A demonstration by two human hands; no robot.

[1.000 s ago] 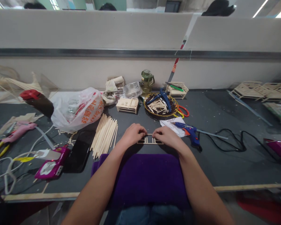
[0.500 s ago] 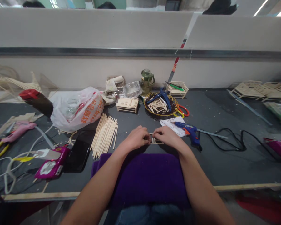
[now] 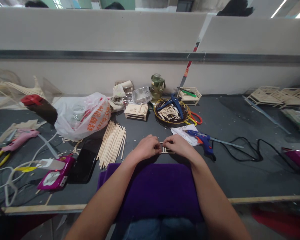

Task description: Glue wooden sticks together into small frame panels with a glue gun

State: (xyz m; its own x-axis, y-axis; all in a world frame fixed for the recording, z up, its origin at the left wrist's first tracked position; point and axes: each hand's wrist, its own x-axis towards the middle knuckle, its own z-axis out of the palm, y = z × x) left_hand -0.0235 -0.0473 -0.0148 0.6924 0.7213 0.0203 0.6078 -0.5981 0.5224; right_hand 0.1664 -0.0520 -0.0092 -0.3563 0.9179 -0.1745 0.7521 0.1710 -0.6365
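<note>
Between my two hands lies a small wooden stick frame, low over the dark table just beyond the purple cloth. My left hand pinches its left end, fingers curled. At the other end my right hand is closed on it, thumb and forefinger together. Parts of the frame are hidden behind the fingers. Left of my left hand is a pile of thin wooden sticks. A blue glue gun rests right of my right hand, partly over a white paper.
Behind my hands stand a basket of short sticks with a blue tool, a small wooden model and a green bottle. Leftward are a plastic bag, a phone and a pink glue gun. A black cable crosses the right side.
</note>
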